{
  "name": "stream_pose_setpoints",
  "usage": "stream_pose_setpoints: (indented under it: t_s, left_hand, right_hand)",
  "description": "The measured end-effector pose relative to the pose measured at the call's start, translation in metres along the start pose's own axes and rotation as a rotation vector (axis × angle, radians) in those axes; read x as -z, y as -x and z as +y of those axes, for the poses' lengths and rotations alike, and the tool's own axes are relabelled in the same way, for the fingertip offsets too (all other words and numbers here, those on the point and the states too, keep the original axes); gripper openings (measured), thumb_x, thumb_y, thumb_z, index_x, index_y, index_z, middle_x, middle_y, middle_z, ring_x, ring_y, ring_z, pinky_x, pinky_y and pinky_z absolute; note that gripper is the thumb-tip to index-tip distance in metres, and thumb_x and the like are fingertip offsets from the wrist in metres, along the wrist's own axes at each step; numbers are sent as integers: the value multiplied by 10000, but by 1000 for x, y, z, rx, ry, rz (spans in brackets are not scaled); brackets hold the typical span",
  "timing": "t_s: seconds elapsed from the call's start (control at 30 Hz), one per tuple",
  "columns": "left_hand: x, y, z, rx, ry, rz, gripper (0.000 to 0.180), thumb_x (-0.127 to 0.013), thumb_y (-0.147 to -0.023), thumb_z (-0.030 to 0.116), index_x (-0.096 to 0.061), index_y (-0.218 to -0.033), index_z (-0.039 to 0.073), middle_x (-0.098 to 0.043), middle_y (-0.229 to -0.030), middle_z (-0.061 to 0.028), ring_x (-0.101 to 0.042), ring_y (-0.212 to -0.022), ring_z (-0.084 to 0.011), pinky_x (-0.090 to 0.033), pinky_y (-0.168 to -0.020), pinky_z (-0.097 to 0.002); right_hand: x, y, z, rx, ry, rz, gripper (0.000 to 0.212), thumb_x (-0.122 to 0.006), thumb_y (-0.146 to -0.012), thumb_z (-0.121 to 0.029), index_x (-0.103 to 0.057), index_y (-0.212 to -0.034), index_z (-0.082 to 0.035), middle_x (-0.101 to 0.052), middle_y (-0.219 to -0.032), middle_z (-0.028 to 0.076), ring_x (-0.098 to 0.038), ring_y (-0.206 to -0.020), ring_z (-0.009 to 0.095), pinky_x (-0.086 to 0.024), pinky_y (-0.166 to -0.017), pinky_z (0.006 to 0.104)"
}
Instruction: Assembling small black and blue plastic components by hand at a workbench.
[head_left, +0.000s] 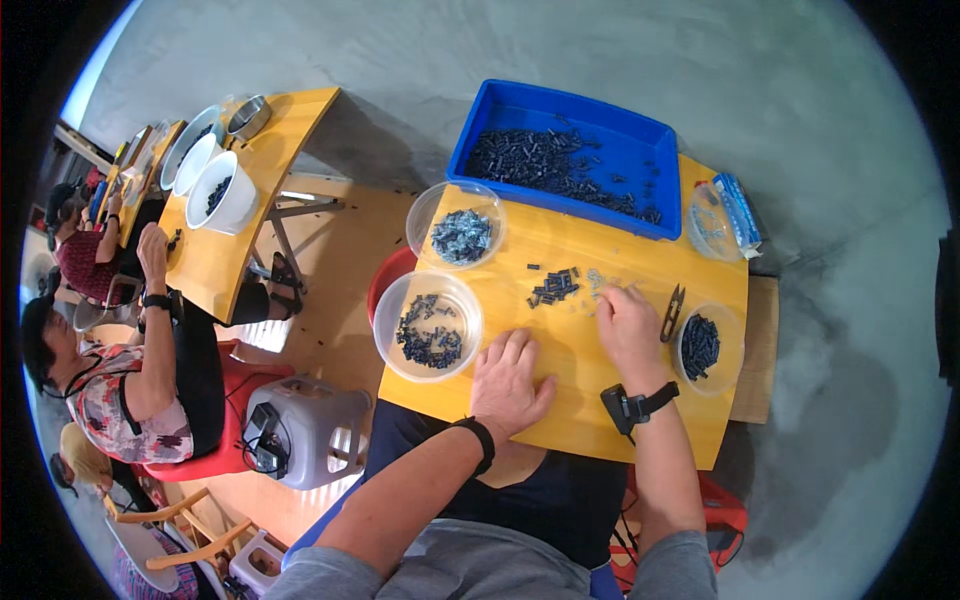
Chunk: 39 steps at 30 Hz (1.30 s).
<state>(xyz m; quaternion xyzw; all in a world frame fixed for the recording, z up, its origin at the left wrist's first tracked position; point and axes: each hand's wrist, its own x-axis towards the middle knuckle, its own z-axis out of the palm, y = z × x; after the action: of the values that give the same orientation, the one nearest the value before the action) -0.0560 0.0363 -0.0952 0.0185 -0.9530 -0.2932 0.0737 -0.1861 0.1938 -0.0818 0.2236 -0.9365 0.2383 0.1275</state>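
My left hand [510,382] lies palm down on the yellow table [600,410], fingers stretched out and thumb apart, beside a clear round tub [382,330] of small black parts. At the table's middle my right hand [630,325] is closed, fingertips pressed down by some tiny clear pieces [596,277]; what they pinch, if anything, is hidden. A small heap of black plastic parts [553,287] sits left of those pieces. To the right of that hand lie dark thread snips [673,313], then a clear tub with black parts [699,348].
A blue tray [650,222] of many black parts spans the table's far edge. At the far left stands a clear tub of bluish see-through pieces [462,236]. A clear tub [711,235] and a blue box [737,212] occupy the far right corner. People sit at another table [290,130] leftward.
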Motion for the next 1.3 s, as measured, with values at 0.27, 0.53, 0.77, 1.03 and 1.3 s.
stream_pose_setpoints:
  t_s: [0.27, 0.53, 0.77, 1.03, 1.3]
  left_hand:
    - [-2, 0, -2, -7, 14, 16, 525, -641, -722, 314, -513, -1134, 16, -475, -1255, -153, -430, -1170, -334, -352, -934, -453]
    - [0, 0, -2, 7, 33, 15, 534, -647, -715, 313, -515, -1138, 14, -474, -1251, -156, -424, -1182, -336, -352, -942, -449]
    - [2, 0, -2, 22, 67, -2, 533, -654, -701, 309, -521, -1129, 21, -473, -1242, -152, -418, -1185, -334, -347, -951, -445]
    - [4, -2, -3, 33, 57, -8, 518, -634, -714, 299, -520, -1131, 14, -477, -1238, -150, -421, -1188, -319, -340, -975, -438]
    - [3, -3, 0, 30, 43, -11, 499, -602, -735, 297, -522, -1133, 6, -481, -1241, -148, -422, -1195, -305, -338, -985, -431]
  right_hand:
    - [-12, -5, -40, 102, -169, -62, 89, -593, -798, -94, -651, -861, -69, -603, -777, 136, -605, -708, 338, -489, -619, 423]
    - [-26, -14, -45, 102, -123, -159, 106, -568, -808, -86, -636, -886, -60, -590, -769, 156, -595, -714, 355, -482, -619, 443]
    - [-32, -18, -41, 82, -55, -239, 120, -563, -813, -95, -642, -892, -51, -610, -800, 166, -605, -750, 363, -494, -660, 449]
    - [-27, -23, -44, 80, -32, -306, 125, -589, -799, -100, -649, -899, -54, -611, -807, 162, -612, -763, 356, -496, -674, 448]
    - [-24, -20, -38, 104, -81, -198, 121, -606, -780, -63, -618, -898, -36, -596, -803, 172, -596, -756, 363, -494, -678, 428]
